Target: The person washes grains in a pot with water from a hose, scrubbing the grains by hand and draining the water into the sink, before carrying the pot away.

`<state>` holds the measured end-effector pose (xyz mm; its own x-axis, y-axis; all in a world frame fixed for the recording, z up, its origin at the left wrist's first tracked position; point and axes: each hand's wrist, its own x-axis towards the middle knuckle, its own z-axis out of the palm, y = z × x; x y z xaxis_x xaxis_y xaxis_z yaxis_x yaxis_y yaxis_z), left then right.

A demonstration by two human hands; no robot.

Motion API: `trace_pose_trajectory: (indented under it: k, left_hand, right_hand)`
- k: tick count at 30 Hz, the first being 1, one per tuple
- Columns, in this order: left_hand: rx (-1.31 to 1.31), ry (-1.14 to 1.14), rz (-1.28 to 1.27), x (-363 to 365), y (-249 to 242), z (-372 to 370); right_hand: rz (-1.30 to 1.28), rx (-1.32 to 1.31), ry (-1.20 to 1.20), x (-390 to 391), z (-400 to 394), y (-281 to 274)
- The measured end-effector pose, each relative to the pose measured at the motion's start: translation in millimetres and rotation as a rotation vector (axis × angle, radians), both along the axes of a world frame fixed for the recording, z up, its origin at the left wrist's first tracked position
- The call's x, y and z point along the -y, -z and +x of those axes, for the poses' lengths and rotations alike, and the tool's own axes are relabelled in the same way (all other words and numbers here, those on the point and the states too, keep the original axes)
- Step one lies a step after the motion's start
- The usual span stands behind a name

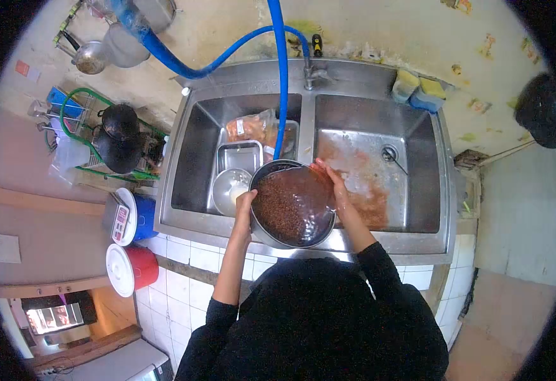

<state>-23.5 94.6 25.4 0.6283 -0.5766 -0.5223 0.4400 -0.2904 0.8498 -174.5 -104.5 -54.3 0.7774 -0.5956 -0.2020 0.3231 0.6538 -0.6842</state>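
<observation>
Pot (294, 206) of reddish grains, tilted over the sink (303, 238) divider: left hand (245, 203) and right hand (328, 181) gripping rim; reddish water already in right basin, grains remain.

Reddish-brown grains (290, 203) fill a grey metal bowl (271, 238). The hose (282, 76) is blue, the sponges (421, 89) yellow, the tiles (176, 279) white, the sleeves (379, 267) black.

Left hand (245, 202) and right hand (332, 181) extended forward, fingers curled, gripping.

No legible text; label on bag (250, 127) in sink too blurred.
</observation>
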Motion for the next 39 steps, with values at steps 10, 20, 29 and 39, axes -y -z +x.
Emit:
trace_pose_trajectory:
  k: [10, 20, 29, 39]
  left_hand:
    - [0.076, 0.042, 0.025, 9.2, -21.6, -6.4]
    - [0.067, -0.046, -0.009, 9.7, -3.5, -2.6]
    - [0.063, 0.001, 0.047, 12.4, -0.3, -0.2]
    - [0.084, 0.043, 0.045, 15.7, 4.4, 1.7]
  right_hand:
    - [0.046, 0.033, 0.035, 2.1, -0.7, 9.1]
    - [0.148, 0.05, 0.039, 3.6, -1.2, 24.9]
    - [0.224, 0.055, 0.075, 1.1, -4.0, 16.5]
    - [0.21, 0.065, 0.089, 6.9, -1.9, 32.7]
